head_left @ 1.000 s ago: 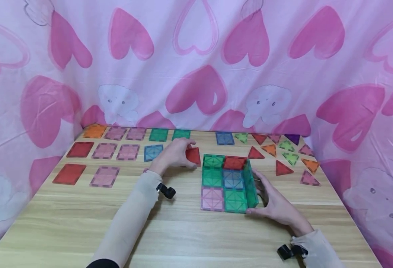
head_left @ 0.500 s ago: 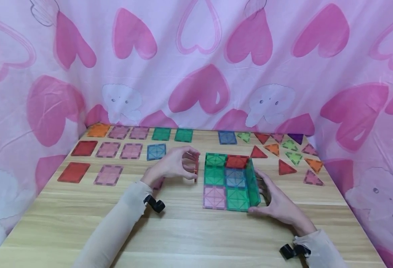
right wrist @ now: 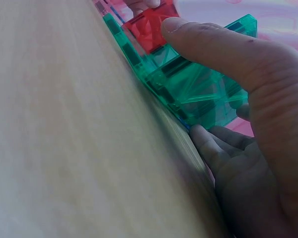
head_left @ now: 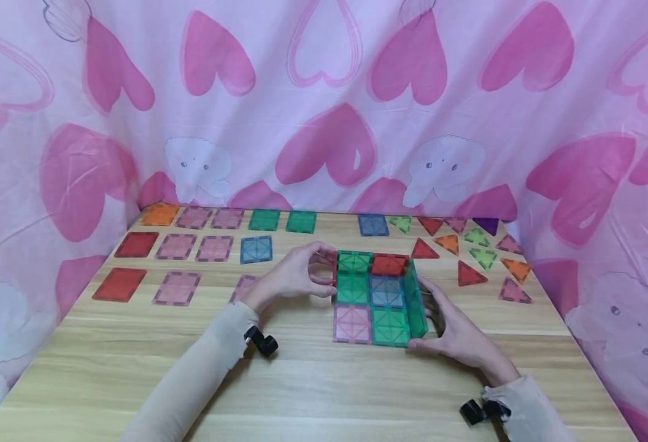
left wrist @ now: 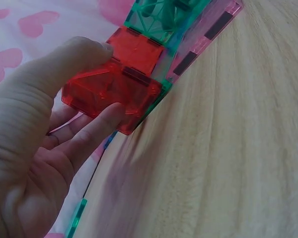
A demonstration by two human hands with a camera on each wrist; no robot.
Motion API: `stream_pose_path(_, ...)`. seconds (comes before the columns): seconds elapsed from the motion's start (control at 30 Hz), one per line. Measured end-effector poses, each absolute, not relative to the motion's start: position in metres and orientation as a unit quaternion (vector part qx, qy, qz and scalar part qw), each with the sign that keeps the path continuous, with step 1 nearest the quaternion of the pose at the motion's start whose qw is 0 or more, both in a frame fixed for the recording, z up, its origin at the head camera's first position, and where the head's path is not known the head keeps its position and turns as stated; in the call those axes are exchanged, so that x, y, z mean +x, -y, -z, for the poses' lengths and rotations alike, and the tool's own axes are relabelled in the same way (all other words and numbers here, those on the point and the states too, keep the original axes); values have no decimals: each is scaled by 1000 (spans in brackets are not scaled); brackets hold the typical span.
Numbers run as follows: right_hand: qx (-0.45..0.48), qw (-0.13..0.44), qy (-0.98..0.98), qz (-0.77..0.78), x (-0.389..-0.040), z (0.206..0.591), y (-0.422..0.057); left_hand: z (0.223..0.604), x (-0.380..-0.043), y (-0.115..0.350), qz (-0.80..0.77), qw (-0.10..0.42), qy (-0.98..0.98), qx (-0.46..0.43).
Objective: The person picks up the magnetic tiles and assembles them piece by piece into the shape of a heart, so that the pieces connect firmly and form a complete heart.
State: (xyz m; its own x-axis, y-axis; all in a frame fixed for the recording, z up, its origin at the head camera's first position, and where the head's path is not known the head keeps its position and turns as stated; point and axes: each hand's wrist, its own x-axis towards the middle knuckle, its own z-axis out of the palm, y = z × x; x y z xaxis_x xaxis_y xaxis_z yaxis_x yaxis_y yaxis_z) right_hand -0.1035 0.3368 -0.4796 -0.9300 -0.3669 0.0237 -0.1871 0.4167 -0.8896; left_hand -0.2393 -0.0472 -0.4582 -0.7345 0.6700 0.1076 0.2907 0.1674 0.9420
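Note:
My left hand pinches a red square magnetic tile between thumb and fingers. This tile stands upright along the back left edge of a small tile build; in the head view it shows only edge-on. The build's flat base includes a pink square tile, a blue square tile and green ones. A green tile and a red tile form its upright back wall. My right hand holds the green side wall, thumb at its near end and fingers behind it.
Flat square tiles lie in rows at the back left, among them a red tile and a blue tile. Several triangle tiles, one of them red, lie at the back right. A pink heart-print curtain hangs behind the table.
My left hand has turned the red tile edge-on and brought it right, against the build's left side. My right hand stays at the green wall.

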Motion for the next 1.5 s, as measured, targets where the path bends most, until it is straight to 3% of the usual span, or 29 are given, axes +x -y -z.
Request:
stream_pose_path(0.33, -175, 93, -822, 534, -104, 479, -335, 454, -256, 59, -490, 166, -781, 350)
stream_pose_path(0.63, -166, 86, -833, 522, -102, 480, -339, 463, -277, 43, -447, 57, -837, 311)
stream_pose_path(0.83, -178, 91, -821, 535, -104, 482, -338, 469, -289, 18, -470, 16, -838, 277)
stream_pose_path(1.07, -175, 94, -822, 533, -103, 481, -337, 474, -301, -3, -496, 35, -831, 250)
stream_pose_path(1.5, -175, 94, -823, 532, -103, 484, -337, 488, -324, -21, -509, 82, -805, 294)
